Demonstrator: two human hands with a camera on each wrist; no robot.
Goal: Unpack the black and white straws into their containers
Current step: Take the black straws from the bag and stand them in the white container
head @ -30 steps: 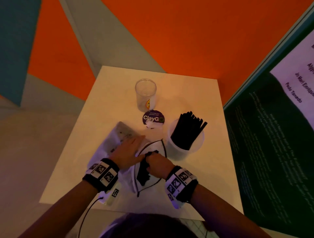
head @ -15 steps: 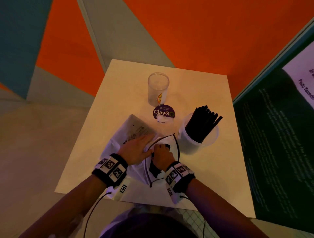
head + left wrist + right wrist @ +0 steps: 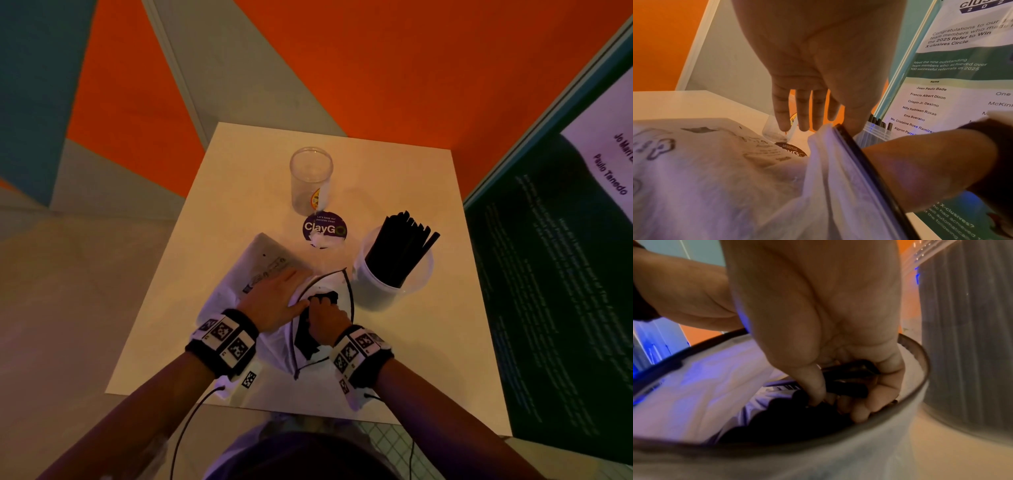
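Head view: my left hand (image 3: 274,301) lies flat, fingers straight, on the white bag (image 3: 233,291); my right hand (image 3: 325,318) curls around black straws (image 3: 846,382) inside.

Your left hand (image 3: 274,301) lay flat, fingers straight; your right hand (image 3: 325,318) was curled, fingers (image 3: 875,386) clenched tight.
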